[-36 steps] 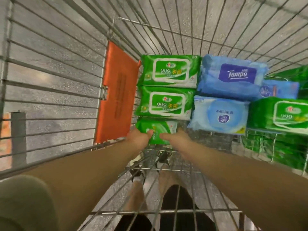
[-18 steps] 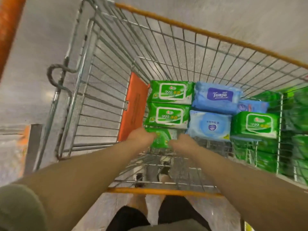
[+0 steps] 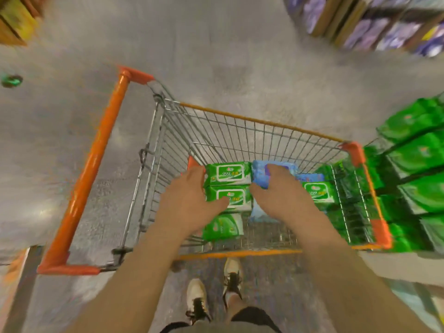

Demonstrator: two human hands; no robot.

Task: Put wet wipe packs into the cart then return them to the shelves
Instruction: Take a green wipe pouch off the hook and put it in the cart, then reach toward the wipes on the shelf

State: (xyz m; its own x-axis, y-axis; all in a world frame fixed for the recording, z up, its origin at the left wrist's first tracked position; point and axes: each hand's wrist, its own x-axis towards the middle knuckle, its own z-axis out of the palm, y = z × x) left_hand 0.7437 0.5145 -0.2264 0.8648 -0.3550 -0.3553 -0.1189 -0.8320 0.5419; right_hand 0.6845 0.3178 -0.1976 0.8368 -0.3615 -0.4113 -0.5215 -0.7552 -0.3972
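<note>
Inside the wire cart (image 3: 264, 138), left hand (image 3: 189, 203) and right hand (image 3: 286, 195) grip glossy wipe packs (image 3: 228, 174).

Both forearms reach forward and down; left hand (image 3: 189, 200) fingers curled, thumb out; right hand (image 3: 281, 193) fingers curled.

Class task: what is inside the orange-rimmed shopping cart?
Inside the cart: green wipe packs, a blue pack. The left hand and right hand cover other packs.

At frame center, both hands reach into the cart (image 3: 240, 131), left hand (image 3: 189, 200) on green packs (image 3: 228, 186), right hand (image 3: 283, 193) on a blue pack (image 3: 260, 175).
</note>
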